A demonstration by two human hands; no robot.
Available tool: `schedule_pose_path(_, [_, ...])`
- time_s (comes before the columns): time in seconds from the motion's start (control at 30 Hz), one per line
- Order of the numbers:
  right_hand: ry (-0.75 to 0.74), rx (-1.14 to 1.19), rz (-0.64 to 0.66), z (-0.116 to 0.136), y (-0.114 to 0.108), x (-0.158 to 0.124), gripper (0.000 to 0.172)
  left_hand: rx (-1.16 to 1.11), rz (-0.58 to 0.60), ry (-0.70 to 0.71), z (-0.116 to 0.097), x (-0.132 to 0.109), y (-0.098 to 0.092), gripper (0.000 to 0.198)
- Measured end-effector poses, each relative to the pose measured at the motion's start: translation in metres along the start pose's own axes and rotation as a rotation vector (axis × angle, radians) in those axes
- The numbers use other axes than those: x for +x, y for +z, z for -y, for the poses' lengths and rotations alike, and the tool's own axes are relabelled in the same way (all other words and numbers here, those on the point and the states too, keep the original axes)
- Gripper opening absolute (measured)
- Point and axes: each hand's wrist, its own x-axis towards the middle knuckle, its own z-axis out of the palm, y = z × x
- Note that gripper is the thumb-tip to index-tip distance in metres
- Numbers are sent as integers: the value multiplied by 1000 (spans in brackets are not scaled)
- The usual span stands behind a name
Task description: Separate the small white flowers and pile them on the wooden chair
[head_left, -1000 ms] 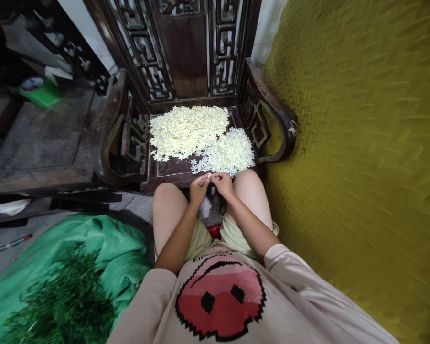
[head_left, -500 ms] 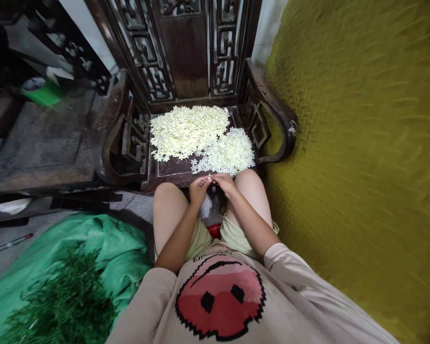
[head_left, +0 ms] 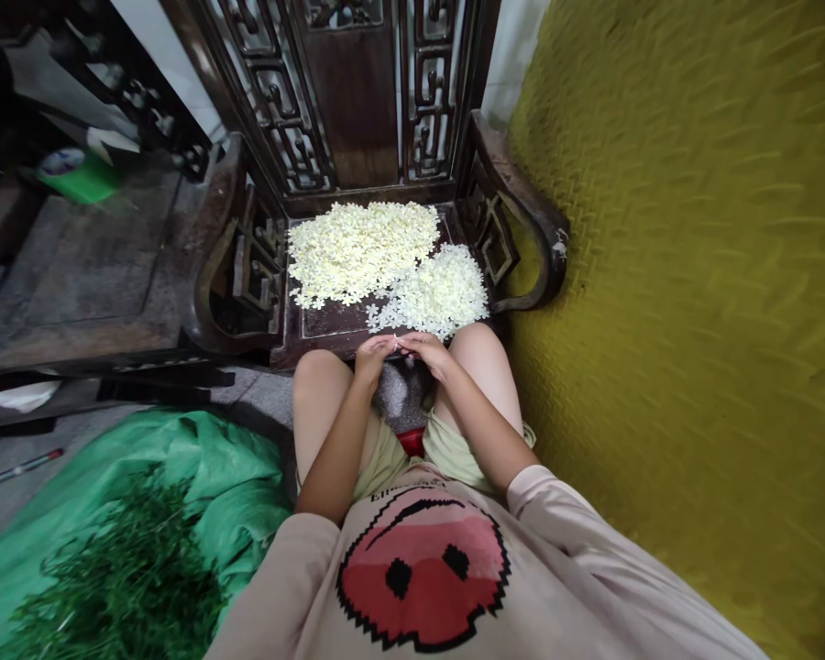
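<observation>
I sit facing a dark carved wooden chair (head_left: 522,206) whose seat carries two heaps of small blossoms: a pale yellow heap (head_left: 361,246) at the back left and a whiter heap (head_left: 440,291) at the front right. My left hand (head_left: 373,356) and my right hand (head_left: 424,351) meet between my knees at the seat's front edge. Both are closed in a pinch on one tiny white flower (head_left: 395,342) held between their fingertips.
A mustard-yellow textured wall (head_left: 694,275) fills the right side. A green sheet (head_left: 199,477) with a pile of green stems (head_left: 124,577) lies on the floor at my left. A low dark wooden table (head_left: 82,266) stands at the left, with a green item at its back.
My hands have shifted slightly upward and left, still pinching the small flower; nothing else has moved.
</observation>
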Motion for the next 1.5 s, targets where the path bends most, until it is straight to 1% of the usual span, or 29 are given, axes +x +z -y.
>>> schedule_pose_path(0.13, [30,-68,-61,1,1,-1,16,181,-33,115,-1,-3,3,19])
schedule_pose_path(0.2, [34,-104,-116,0,0,-1,14,239,-13,153,1,-4,4,16])
schedule_pose_path(0.33, [71,-165,-182,-2,-3,2,15,300,79,202,8,-5,5,16])
schedule_pose_path(0.47, [88,-169,-187,-4,-4,4,14,381,67,237,11,-2,4,15])
schedule_pose_path(0.53, [67,-121,-162,-5,-2,4,13,378,52,231,10,-1,3,15])
schedule_pose_path(0.63, [46,-39,-95,-6,-1,4,16,344,21,213,8,1,1,16])
schedule_pose_path(0.77, [92,37,-31,-4,-2,5,15,225,-8,177,8,0,3,20])
schedule_pose_path(0.9, [116,128,22,-1,-1,3,14,113,14,127,8,0,4,25])
schedule_pose_path(1.0, [131,161,58,0,1,2,14,103,24,56,10,2,1,26])
schedule_pose_path(1.07, [145,173,58,0,2,2,13,96,23,-11,12,4,-2,26])
schedule_pose_path(1.17, [146,200,23,1,2,2,10,49,22,-77,13,8,-5,28])
schedule_pose_path(1.3, [152,245,-13,2,2,3,5,-6,-6,-97,14,10,-5,33])
schedule_pose_path(1.37, [169,272,-84,2,2,4,4,2,-23,-91,14,10,-4,35])
schedule_pose_path(1.43, [183,301,-195,2,1,5,2,38,-27,-80,15,9,-3,36])
schedule_pose_path(1.5, [192,337,-271,2,0,6,4,81,-29,-60,16,8,-2,37])
